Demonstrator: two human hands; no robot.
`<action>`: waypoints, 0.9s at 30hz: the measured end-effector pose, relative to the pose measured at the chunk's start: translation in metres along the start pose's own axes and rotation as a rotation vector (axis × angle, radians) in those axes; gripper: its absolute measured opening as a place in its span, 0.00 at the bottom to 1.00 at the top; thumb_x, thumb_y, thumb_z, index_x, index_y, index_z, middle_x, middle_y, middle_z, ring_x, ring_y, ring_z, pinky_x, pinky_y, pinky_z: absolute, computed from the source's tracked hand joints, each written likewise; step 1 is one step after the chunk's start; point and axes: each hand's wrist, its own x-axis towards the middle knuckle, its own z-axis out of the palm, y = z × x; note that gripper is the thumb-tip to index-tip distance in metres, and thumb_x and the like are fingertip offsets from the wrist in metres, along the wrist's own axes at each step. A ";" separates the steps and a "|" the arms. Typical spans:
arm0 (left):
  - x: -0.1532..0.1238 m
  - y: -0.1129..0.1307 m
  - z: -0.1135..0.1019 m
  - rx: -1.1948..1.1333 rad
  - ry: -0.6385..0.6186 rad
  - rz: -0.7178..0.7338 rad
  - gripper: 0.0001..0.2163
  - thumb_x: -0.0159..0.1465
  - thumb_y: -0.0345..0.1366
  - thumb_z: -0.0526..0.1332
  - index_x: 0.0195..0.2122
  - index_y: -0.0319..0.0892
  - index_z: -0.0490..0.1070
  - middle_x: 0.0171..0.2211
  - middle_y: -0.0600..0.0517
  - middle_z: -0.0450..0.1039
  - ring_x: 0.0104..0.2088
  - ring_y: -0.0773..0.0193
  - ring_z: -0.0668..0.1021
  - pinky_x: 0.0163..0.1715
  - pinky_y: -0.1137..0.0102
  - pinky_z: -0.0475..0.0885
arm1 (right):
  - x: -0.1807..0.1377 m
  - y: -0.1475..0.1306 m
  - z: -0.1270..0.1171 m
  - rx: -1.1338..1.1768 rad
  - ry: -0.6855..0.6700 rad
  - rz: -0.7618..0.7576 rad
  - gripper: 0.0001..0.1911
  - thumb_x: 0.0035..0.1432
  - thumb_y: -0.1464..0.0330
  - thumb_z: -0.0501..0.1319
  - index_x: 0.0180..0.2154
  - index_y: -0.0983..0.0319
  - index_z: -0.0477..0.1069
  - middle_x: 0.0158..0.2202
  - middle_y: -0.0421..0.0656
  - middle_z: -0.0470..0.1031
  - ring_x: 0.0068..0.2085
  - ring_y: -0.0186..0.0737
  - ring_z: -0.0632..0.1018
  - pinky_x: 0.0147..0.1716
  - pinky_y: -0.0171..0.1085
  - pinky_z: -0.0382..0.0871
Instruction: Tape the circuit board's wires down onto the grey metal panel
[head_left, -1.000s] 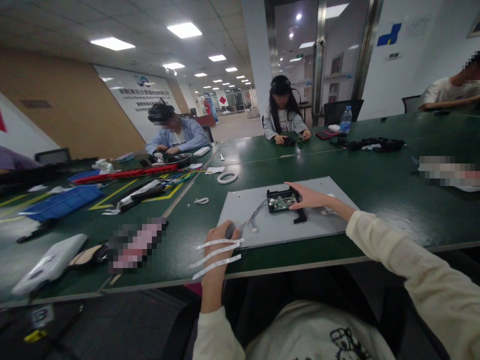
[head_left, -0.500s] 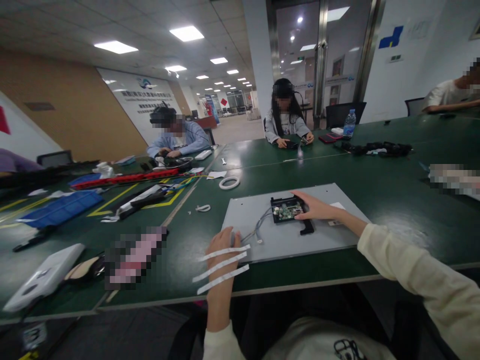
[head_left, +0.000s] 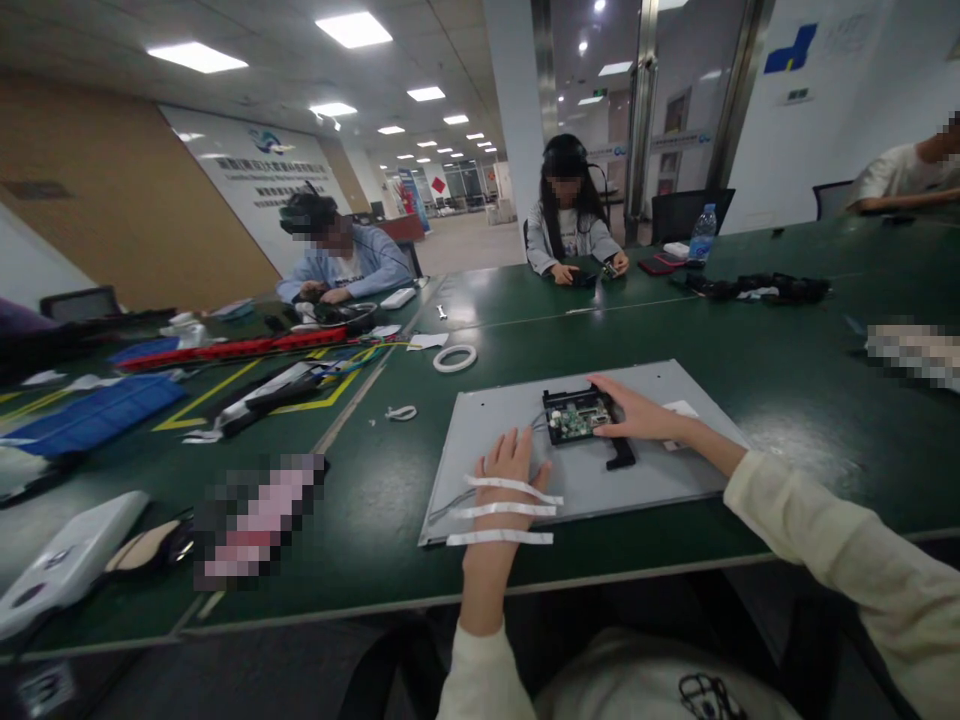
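A grey flat panel (head_left: 480, 420) lies on the green table before me. On it rests a black plastic frame holding a green circuit board (head_left: 576, 418), with a black bracket arm (head_left: 621, 458) sticking out below. My right hand (head_left: 637, 408) grips the frame's right end between thumb and fingers. Flat over the panel's left part is my left hand (head_left: 508, 470), fingers stretched out, just left of the board. Grey cables (head_left: 454, 505) run from the board and pass under this hand, which hides most of them. White tape strips (head_left: 510, 510) cross its back and wrist.
A tape roll (head_left: 454, 359) and a small white looped strip (head_left: 402, 412) lie beyond the panel. To the left are a blue tray (head_left: 97, 415), a white device (head_left: 71, 560) and a blurred pink object (head_left: 262, 520). Co-workers sit across the table, near a water bottle (head_left: 703, 235).
My left hand has moved right from the panel's left edge to above the cables, its fingers now stretched out. The right hand stays on the frame. The view has shifted slightly.
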 end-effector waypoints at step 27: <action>0.091 0.053 -0.012 0.038 0.348 0.232 0.09 0.67 0.32 0.51 0.35 0.42 0.70 0.36 0.45 0.74 0.42 0.54 0.73 0.41 0.62 0.62 | -0.007 -0.068 -0.006 0.533 0.081 0.119 0.24 0.54 0.49 0.58 0.25 0.65 0.71 0.17 0.36 0.63 0.21 0.29 0.62 0.23 0.32 0.52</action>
